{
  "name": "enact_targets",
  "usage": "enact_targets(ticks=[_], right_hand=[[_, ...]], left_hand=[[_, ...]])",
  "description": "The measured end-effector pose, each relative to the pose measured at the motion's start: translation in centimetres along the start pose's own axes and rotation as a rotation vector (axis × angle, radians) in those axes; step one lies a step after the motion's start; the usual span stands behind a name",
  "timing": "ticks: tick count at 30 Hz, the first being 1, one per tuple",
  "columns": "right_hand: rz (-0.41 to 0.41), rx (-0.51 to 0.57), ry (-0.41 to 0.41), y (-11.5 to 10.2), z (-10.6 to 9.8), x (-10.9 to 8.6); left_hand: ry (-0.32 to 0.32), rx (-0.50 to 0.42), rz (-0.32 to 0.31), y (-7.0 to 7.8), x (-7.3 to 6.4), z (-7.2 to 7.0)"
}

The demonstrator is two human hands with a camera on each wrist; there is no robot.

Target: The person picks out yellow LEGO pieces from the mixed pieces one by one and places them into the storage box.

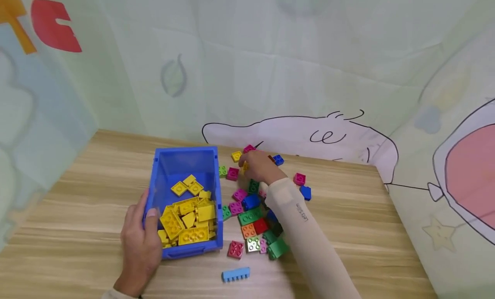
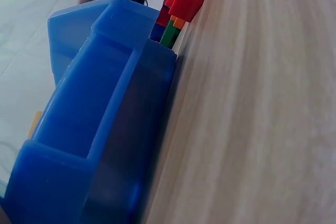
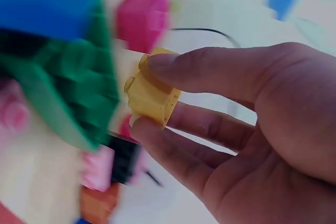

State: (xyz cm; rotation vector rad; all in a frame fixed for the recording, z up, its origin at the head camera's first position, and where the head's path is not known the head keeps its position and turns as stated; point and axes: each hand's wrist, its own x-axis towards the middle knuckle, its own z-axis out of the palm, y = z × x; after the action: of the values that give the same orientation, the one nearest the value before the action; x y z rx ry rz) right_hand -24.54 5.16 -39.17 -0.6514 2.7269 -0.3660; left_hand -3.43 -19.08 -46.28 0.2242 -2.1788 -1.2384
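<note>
My left hand (image 1: 141, 243) grips the left wall of a blue bin (image 1: 184, 158), its thumb over the rim and the other fingers outside. Inside the bin lies a pile of yellow toy bricks (image 1: 193, 236). Past the bin's right side, my right hand (image 1: 262, 166) pinches a small yellow brick (image 3: 152, 93) between thumb and fingertips. Another yellow brick (image 1: 236, 156) lies on the table just left of that hand. In the left wrist view the bin's blue wall (image 2: 84, 98) fills the left side, and the left hand is almost wholly out of sight.
Loose bricks of other colours lie right of the bin, among them a green brick (image 1: 250, 216), a red brick (image 1: 261, 226) and a magenta brick (image 1: 299, 178). A light blue brick (image 1: 236, 274) lies nearer the front. A printed cloth (image 1: 247, 84) hangs behind the wooden table (image 1: 348, 213).
</note>
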Motion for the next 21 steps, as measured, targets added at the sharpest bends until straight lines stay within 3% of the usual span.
enact_targets(ticks=[6, 12, 16, 21], right_hand=[[-0.160, 0.049, 0.157, -1.9, -2.7, -3.7], [-0.356, 0.074, 0.246, -4.8, -4.3, -7.5], [-0.476, 0.102, 0.242, -6.6, -4.1, -9.1], [-0.681, 0.236, 0.111, -8.3, -2.4, -9.8]], left_hand=[[0.010, 0.006, 0.016, -0.1, 0.3, -0.3], [-0.017, 0.012, -0.008, 0.0, 0.2, -0.3], [-0.021, 0.011, -0.017, 0.0, 0.1, -0.2], [-0.022, 0.004, -0.017, 0.0, 0.0, 0.0]])
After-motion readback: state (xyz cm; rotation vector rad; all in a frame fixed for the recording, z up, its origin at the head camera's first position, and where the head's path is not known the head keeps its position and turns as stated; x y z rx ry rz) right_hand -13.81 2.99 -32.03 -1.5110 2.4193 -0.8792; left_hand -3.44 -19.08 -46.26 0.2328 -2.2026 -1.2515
